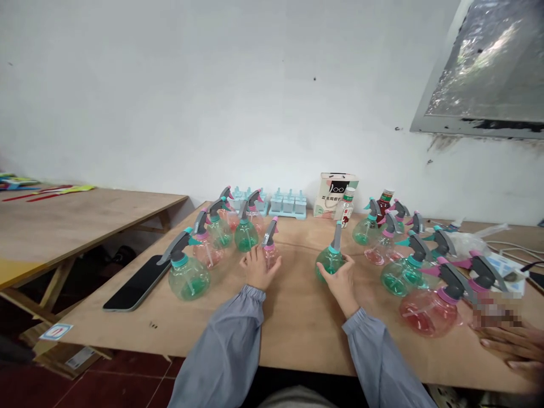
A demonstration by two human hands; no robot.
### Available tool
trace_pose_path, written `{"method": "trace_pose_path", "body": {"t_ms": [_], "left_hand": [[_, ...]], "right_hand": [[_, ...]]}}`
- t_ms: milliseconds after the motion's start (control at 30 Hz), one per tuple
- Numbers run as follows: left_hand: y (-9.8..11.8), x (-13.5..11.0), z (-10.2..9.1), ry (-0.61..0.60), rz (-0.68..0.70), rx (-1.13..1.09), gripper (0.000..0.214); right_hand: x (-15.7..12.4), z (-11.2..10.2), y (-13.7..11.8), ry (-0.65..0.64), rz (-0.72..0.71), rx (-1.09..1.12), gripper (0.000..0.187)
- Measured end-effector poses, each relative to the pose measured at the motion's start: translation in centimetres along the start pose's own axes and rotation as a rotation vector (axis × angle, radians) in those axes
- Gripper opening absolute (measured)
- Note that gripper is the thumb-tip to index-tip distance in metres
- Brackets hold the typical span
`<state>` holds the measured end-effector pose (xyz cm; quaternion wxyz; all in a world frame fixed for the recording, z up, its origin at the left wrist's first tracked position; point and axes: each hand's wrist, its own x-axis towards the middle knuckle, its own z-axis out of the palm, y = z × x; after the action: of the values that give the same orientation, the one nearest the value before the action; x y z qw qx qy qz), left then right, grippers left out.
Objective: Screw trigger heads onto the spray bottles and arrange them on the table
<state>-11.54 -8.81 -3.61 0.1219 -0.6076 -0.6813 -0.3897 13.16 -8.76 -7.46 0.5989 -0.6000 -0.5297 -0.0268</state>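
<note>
Head view: left hand (257, 270) clasps pink bottle (271, 250), right hand (340, 281) green bottle (330, 259).

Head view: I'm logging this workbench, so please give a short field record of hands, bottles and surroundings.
left hand: grips pink clear plastic spray bottle
right hand: cups green clear plastic spray bottle
surface: plywood table
left of hands: flat black phone
far right: another person's hand
back: pale blue plastic moulds
</note>
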Motion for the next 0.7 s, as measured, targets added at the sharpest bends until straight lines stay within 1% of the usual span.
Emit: {"method": "trace_pose_path", "body": {"t_ms": [67, 200, 333, 400, 533, 633, 700], "left_hand": [[0.0, 0.0, 0.0, 0.002, 0.003, -0.008, 0.052], [0.1, 0.0, -0.1, 0.009, 0.008, -0.021, 0.051], [0.1, -0.1, 0.0, 0.004, 0.009, -0.012, 0.048], [0.0, -0.1, 0.0, 0.007, 0.013, -0.005, 0.048], [0.0, -0.1, 0.1, 0.019, 0.026, -0.007, 0.048], [0.1, -0.2, 0.1, 0.008, 0.036, -0.014, 0.045], [0.2, -0.3, 0.2, 0.0, 0.045, -0.027, 0.047]], "right_hand": [[1.4, 0.7, 1.1, 0.02, 0.045, -0.063, 0.105], [5.8, 1.6, 2.6, 0.059, 0.19, -0.161, 0.103], [9.0, 2.6, 3.7, 0.035, 0.301, -0.109, 0.105], [9.9, 3.2, 4.0, 0.02, 0.339, -0.086, 0.104], [11.3, 4.2, 4.0, 0.009, 0.365, -0.083, 0.107], [11.9, 4.5, 3.9, 0.018, 0.371, -0.073, 0.111], [11.8, 4.4, 3.8, 0.026, 0.363, -0.068, 0.114]]}}
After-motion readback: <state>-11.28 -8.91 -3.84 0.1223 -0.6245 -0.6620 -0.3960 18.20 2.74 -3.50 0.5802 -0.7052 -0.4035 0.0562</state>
